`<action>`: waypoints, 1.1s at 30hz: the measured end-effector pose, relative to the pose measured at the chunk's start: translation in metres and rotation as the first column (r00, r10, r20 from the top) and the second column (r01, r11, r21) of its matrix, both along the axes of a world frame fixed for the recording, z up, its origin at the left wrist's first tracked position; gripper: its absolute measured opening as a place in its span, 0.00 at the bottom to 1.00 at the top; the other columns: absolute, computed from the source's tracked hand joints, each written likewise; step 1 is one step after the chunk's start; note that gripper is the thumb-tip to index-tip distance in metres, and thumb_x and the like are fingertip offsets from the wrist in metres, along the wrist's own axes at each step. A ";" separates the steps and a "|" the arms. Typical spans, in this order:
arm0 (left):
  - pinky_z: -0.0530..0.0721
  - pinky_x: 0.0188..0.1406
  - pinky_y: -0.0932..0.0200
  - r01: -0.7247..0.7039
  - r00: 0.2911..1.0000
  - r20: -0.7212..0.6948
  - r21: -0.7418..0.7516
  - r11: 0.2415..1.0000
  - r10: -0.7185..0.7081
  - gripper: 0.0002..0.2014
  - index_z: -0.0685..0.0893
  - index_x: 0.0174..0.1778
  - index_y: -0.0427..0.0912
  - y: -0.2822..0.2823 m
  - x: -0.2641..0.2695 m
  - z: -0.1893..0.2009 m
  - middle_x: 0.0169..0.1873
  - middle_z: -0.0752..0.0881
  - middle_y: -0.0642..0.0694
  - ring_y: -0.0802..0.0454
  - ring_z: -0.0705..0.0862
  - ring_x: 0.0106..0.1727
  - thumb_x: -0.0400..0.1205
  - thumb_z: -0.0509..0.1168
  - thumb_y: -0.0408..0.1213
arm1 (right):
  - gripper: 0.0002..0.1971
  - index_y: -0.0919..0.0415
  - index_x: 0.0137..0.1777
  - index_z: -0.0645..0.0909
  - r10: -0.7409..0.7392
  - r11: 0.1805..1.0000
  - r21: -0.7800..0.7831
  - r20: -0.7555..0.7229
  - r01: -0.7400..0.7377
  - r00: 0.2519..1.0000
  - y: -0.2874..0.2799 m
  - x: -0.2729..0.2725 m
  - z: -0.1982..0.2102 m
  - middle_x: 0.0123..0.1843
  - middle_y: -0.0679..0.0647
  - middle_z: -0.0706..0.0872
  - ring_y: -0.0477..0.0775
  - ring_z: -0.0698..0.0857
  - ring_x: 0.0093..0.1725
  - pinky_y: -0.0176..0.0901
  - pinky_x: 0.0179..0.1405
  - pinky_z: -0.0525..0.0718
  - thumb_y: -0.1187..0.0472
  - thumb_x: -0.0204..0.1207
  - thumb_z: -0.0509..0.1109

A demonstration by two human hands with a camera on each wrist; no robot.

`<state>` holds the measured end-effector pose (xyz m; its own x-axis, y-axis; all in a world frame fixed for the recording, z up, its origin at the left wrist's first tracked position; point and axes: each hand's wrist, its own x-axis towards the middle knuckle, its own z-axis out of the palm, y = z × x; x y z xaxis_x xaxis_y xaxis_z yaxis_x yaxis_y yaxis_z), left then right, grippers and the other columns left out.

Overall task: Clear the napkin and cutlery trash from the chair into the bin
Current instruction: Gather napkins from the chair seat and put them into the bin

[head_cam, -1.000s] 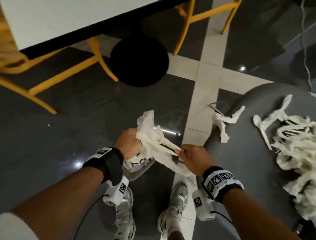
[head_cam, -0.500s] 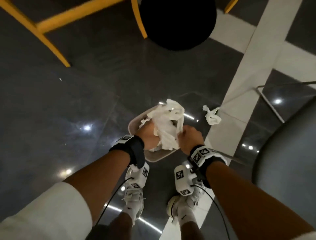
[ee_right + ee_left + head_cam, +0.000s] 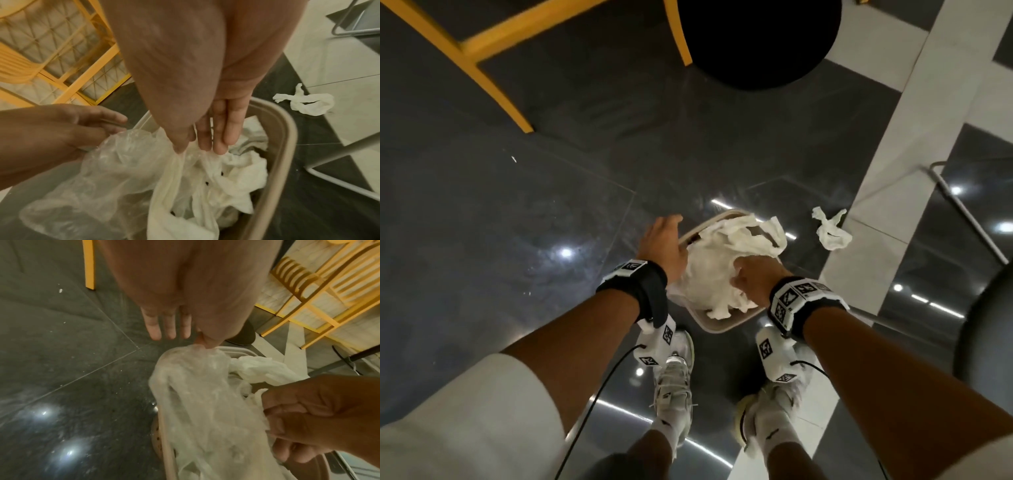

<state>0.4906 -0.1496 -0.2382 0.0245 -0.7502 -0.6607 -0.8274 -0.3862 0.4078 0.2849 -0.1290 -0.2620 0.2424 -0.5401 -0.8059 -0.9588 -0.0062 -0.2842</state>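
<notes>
White napkins (image 3: 726, 260) heap in the beige bin (image 3: 722, 327) on the floor; the left hand (image 3: 664, 245) hovers at its far-left rim, the right hand (image 3: 755, 279) over its near-right corner, and one stray napkin (image 3: 831, 230) lies just beside it. From the left wrist, straight fingers (image 3: 153, 326) touch clear plastic (image 3: 195, 386), gripping nothing. From the right wrist, fingertips (image 3: 220, 146) pinch a napkin strip. This looks like the drop; next, let go and fetch the stray.
</notes>
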 end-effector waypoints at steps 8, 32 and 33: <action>0.81 0.43 0.47 -0.135 0.991 -0.025 -0.003 0.991 0.135 0.03 0.75 0.51 0.42 0.010 -0.003 -0.046 0.40 0.80 0.41 0.33 0.85 0.50 0.83 0.58 0.33 | 0.10 0.51 0.54 0.81 -0.127 0.992 0.012 0.025 0.127 0.992 -0.002 0.006 -0.024 0.50 0.49 0.85 0.54 0.85 0.52 0.44 0.47 0.79 0.49 0.81 0.62; 0.78 0.46 0.53 -0.363 0.925 -0.299 -0.505 0.783 0.235 0.07 0.75 0.60 0.46 -0.145 -0.104 -0.106 0.46 0.82 0.50 0.47 0.81 0.47 0.88 0.58 0.41 | 0.28 0.44 0.74 0.75 -0.476 0.878 -0.106 -0.299 0.467 0.827 -0.102 -0.213 -0.284 0.77 0.57 0.79 0.66 0.76 0.76 0.64 0.81 0.68 0.38 0.79 0.49; 0.79 0.47 0.51 -0.364 0.924 -0.304 -0.507 0.781 0.233 0.08 0.76 0.60 0.46 -0.147 -0.105 -0.106 0.46 0.82 0.50 0.46 0.82 0.48 0.88 0.57 0.41 | 0.26 0.45 0.69 0.78 -0.478 0.877 -0.102 -0.283 0.469 0.832 -0.102 -0.219 -0.299 0.71 0.57 0.84 0.65 0.81 0.70 0.64 0.75 0.76 0.38 0.77 0.51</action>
